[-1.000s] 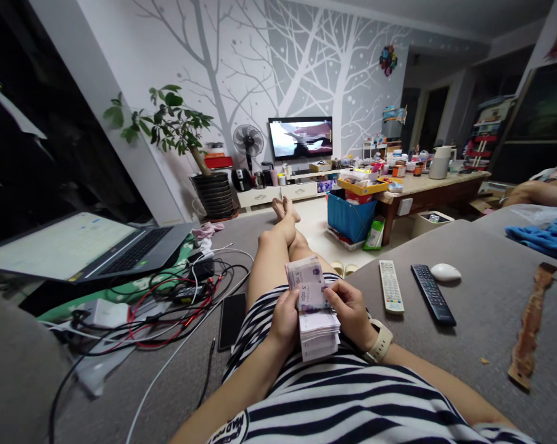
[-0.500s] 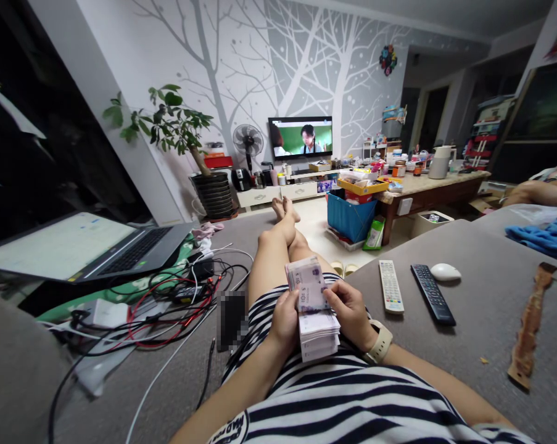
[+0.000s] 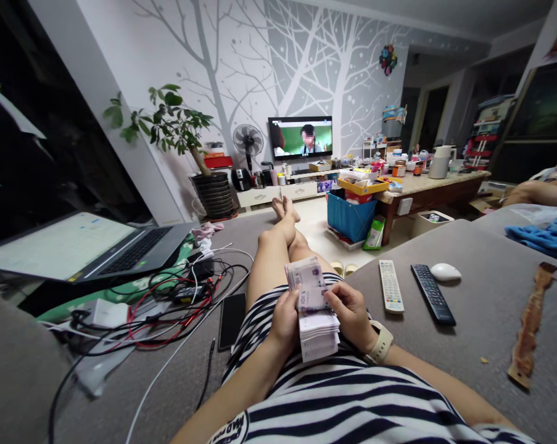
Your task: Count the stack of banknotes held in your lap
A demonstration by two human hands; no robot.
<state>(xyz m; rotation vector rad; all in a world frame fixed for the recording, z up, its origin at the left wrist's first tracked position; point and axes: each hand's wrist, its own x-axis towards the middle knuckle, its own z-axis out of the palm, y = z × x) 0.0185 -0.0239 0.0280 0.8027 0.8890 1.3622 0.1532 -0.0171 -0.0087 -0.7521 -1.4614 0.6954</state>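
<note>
A thick stack of banknotes [image 3: 316, 330] rests on my lap over a black-and-white striped garment. My left hand [image 3: 284, 320] grips the stack's left side, thumb across the top. My right hand [image 3: 352, 313], with a pale watch on the wrist, pinches the upper notes, which are bent upward and fanned toward the far end. Both hands are closed on the notes. My bare legs stretch out ahead on the grey sofa.
A black phone [image 3: 232, 319] lies left of my lap beside tangled cables [image 3: 167, 302] and an open laptop [image 3: 88, 246]. On the right lie a white remote [image 3: 391, 286], a black remote [image 3: 432, 293] and a white mouse [image 3: 445, 272]. Another person's arm [image 3: 541, 194] rests at far right.
The hands and the stack have barely moved; the lifted notes sit slightly differently. The picture on the television has changed.
</note>
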